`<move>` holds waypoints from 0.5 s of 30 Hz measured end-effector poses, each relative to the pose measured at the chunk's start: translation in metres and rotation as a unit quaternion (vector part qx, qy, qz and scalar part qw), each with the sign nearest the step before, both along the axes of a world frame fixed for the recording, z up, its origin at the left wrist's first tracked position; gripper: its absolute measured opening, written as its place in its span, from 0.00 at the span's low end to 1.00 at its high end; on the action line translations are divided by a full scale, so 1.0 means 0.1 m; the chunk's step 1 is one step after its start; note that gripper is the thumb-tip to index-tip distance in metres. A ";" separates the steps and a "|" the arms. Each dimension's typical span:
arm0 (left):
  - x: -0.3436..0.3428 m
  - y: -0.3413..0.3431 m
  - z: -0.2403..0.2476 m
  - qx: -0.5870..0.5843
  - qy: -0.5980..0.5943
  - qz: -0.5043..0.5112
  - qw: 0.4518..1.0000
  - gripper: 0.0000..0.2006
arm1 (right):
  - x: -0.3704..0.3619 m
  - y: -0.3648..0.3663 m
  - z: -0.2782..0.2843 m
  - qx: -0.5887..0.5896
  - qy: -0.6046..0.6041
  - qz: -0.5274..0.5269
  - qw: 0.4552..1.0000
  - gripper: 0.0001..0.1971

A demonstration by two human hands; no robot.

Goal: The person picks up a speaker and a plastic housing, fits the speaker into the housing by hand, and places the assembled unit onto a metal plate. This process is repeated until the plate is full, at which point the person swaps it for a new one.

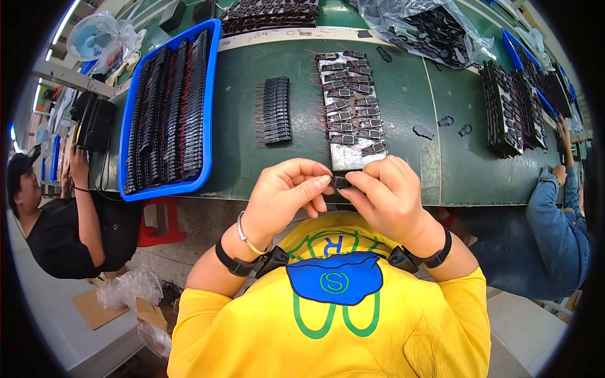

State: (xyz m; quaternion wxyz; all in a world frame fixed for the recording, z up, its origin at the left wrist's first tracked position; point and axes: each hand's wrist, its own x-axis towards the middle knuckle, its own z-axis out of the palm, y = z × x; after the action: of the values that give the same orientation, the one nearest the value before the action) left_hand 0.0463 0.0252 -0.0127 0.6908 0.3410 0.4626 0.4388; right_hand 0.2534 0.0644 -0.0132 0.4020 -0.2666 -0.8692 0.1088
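Observation:
A small black rectangular part with a grey face (341, 182) is held between my hands at the table's near edge. My right hand (392, 194) pinches its right end with thumb and index finger. At its left end, the thumb and index finger of my left hand (287, 189) close on it, near a thin red wire. Just beyond my fingers lies a metal plate fixture (348, 155) carrying two columns of similar parts (341, 116) with red wires. A neat row of black parts with red wires (276, 111) rests to the left of the plate.
On the left a blue tray (207, 113) holds long rows of black wired parts. Loose black pieces (423, 131) lie right of the plate; a clear bag (435, 31) of black pieces sits beyond. Stacked plates (502, 110) stand at right. People work at both sides.

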 end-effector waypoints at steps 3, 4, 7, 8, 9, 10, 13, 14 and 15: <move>0.02 -0.04 -0.03 0.002 -0.017 -0.005 1.000 0.08 | -0.04 -0.03 0.05 -0.007 0.013 0.007 1.000 0.17; 0.03 -0.05 -0.04 0.006 -0.018 -0.001 1.000 0.07 | -0.05 -0.04 0.05 -0.009 0.019 0.010 1.000 0.17; 0.06 -0.09 -0.06 0.009 -0.014 -0.003 1.000 0.07 | -0.04 -0.10 0.00 -0.012 0.014 0.028 0.999 0.18; 0.07 -0.10 -0.06 0.010 -0.011 -0.009 1.000 0.07 | -0.03 -0.11 -0.01 -0.012 0.011 0.037 0.999 0.18; 0.07 -0.10 -0.06 0.013 -0.007 -0.014 1.000 0.07 | -0.03 -0.12 -0.02 -0.013 0.011 0.036 0.999 0.18; 0.08 -0.09 -0.04 0.012 -0.007 -0.015 1.000 0.07 | -0.02 -0.12 -0.02 -0.015 0.015 0.037 0.999 0.18; 0.12 -0.09 0.05 0.032 0.063 -0.032 0.997 0.06 | 0.00 -0.12 -0.04 -0.021 0.021 0.036 0.999 0.17; 0.12 -0.09 0.04 0.031 0.063 -0.032 0.997 0.06 | 0.00 -0.12 -0.05 -0.023 0.026 0.038 0.999 0.17; 0.13 -0.09 0.02 0.057 0.060 -0.028 0.996 0.06 | 0.00 -0.12 -0.05 -0.025 0.031 0.040 0.998 0.16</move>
State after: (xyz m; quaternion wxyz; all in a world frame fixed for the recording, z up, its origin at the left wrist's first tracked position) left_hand 0.0593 0.0158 -0.0102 0.6536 0.4183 0.4677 0.4232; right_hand 0.2534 0.0519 -0.0186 0.4172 -0.2377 -0.8635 0.1547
